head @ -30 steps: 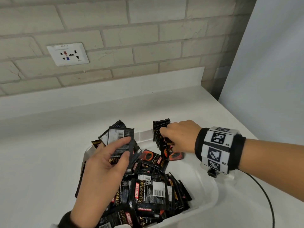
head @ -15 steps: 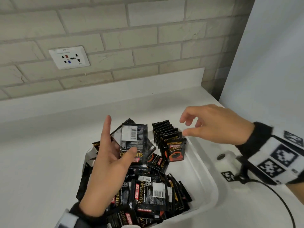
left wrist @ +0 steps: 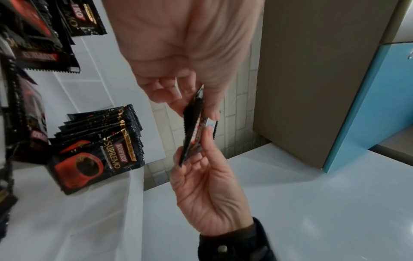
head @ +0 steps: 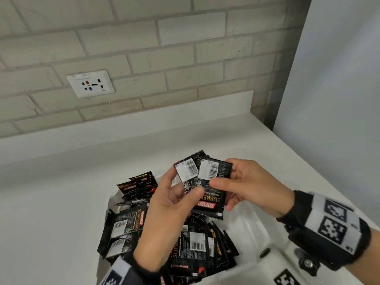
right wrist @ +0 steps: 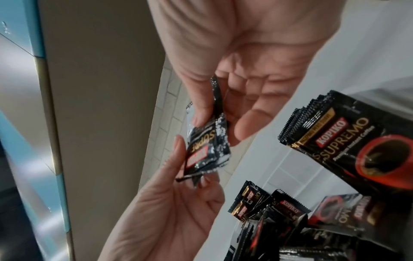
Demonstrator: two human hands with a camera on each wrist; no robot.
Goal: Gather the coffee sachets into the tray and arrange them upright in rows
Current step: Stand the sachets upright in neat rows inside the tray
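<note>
Counter: the white worktop runs back to a pale brick wall; only the head view shows the white wall socket.
Tray: the white plastic tray sits on the worktop under both hands, its near edge cut off at the bottom of the head view.
Loose pile: a heap of black foil coffee sachets lies jumbled in the tray's near and left part.
Standing row: the wrist views show an upright row of sachets at the tray's far end; in the head view the hands hide it.
Left hand: the left hand pinches the held black sachets between thumb and fingers, barcode sides facing up.
Right hand: the right hand pinches the same small fan from the other side, thumb on top; it is held above the tray.
Hard to tell: edge-on in the left wrist view, how many sachets are in the fan is unclear.
</note>
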